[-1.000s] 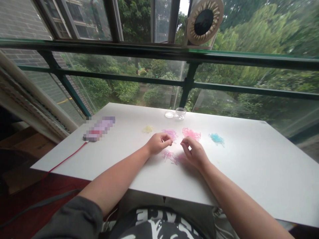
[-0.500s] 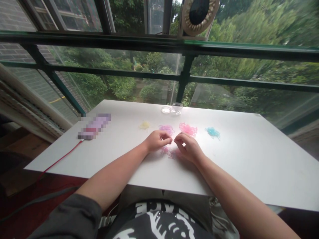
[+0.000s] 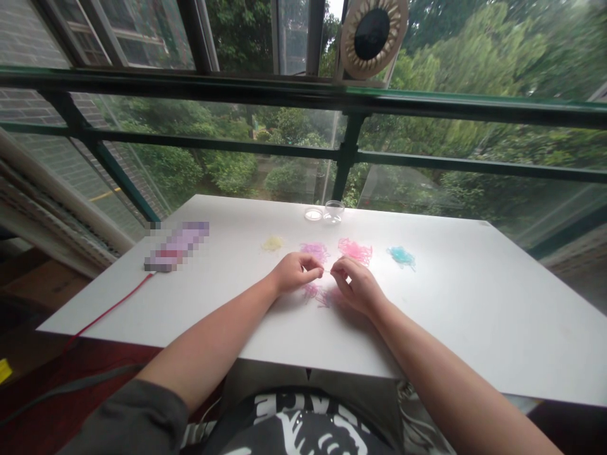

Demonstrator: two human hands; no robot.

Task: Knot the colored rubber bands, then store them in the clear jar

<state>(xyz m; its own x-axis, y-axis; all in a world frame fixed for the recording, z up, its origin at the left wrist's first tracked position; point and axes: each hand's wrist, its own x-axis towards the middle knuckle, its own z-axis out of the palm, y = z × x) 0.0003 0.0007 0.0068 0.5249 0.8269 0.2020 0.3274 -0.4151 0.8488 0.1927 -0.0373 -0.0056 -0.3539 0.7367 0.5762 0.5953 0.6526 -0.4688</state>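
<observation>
My left hand (image 3: 294, 272) and my right hand (image 3: 355, 283) meet over the white table (image 3: 474, 316), fingertips pinched together almost touching, with a tiny thin band stretched between them. Under them lies a loose heap of pink and purple bands (image 3: 318, 293). Beyond the hands sit sorted small piles: a yellow pile (image 3: 272, 243), a purple pile (image 3: 314, 249), a pink pile (image 3: 355, 249) and a blue pile (image 3: 402, 255).
A small clear round dish (image 3: 334, 210) and its lid (image 3: 313, 215) stand at the table's far edge. A blurred lilac device (image 3: 176, 246) with a red cable (image 3: 109, 309) lies at the left. A glass railing and window stand behind the table.
My two hands have drawn together until the fingertips nearly touch. The view has shifted a little.
</observation>
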